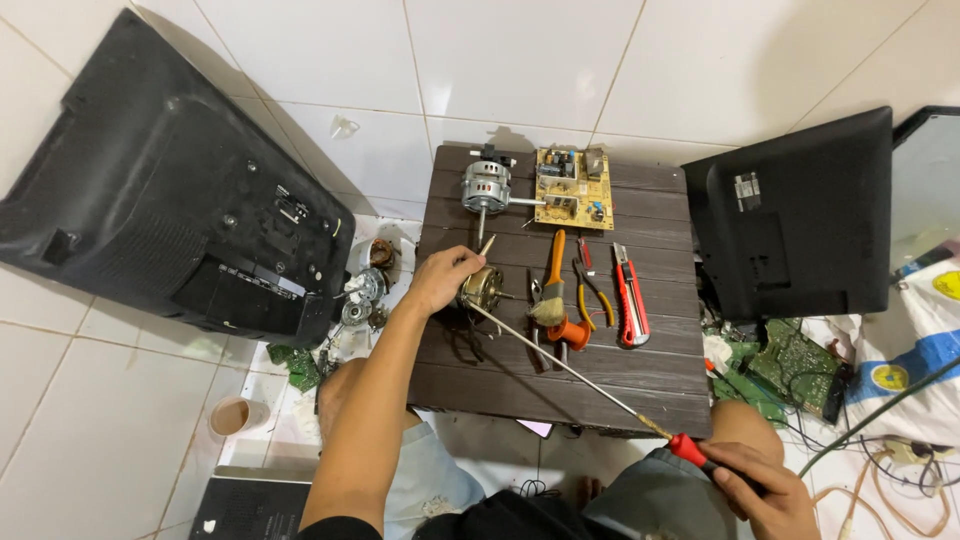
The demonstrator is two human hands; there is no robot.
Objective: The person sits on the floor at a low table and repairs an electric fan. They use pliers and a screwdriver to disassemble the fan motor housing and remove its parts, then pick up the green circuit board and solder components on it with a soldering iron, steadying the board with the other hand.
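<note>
My left hand point(441, 279) grips a small brass-coloured motor point(484, 286) on the dark wooden table point(600, 385). My right hand point(763, 485), low at the right, holds the red handle of a long screwdriver point(570, 368). Its thin metal shaft runs up and left, and its tip meets the motor beside my left hand. A small wooden stick pokes up just above my left fingers.
On the table lie a silver fan motor point(485, 186), a yellow circuit board point(573, 188), orange pliers point(556, 270), a brush point(547, 310), a red utility knife point(629, 297). Black TV backs lean left point(170, 200) and right point(800, 215). Green boards point(800, 365), a cup point(232, 415) sit on the floor.
</note>
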